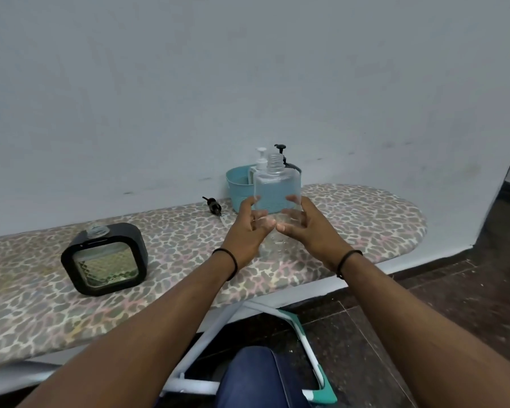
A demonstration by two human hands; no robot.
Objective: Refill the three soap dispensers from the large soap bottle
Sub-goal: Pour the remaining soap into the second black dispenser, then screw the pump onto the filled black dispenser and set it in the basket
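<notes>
Both hands' fingers grip clear bottle (277, 198) mid-board, near teal basket (237, 189)

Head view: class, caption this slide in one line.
Both hands hold a clear, uncapped dispenser above the ironing board.

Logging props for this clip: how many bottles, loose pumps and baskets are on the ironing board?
Open bottles without pumps: 2, clear bottle, black square bottle
Pump bottles in basket: 2, white-pump bottle, black-pump bottle
Loose pump: 1
Teal basket: 1
Total: 6
</notes>
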